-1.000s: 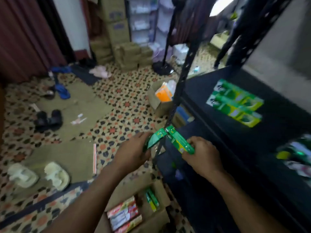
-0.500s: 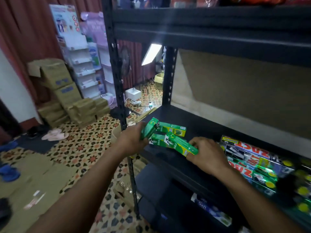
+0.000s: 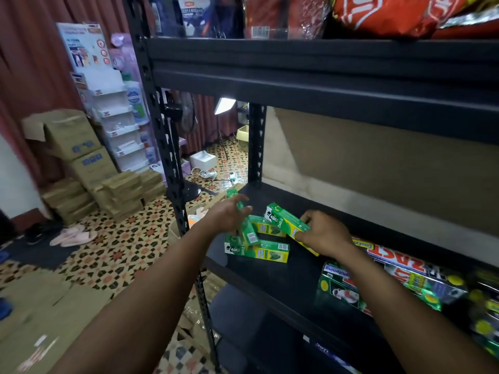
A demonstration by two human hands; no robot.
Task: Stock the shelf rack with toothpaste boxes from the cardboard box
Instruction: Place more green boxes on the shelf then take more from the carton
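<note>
Two hands reach to the left end of the black shelf rack (image 3: 280,290). The left hand (image 3: 226,218) curls round a blurred green toothpaste box (image 3: 247,233), held steeply tilted. The right hand (image 3: 326,234) pinches a second box (image 3: 283,222) by its near end, slanted over the board. A third box (image 3: 266,252) lies flat by the front edge; a fourth box (image 3: 267,229) lies just behind it, partly hidden by the tilted one.

One head cam, wide-angle, fwd & down, close to shelf rack (image 3: 310,85), patterned floor (image 3: 121,252) at left
</note>
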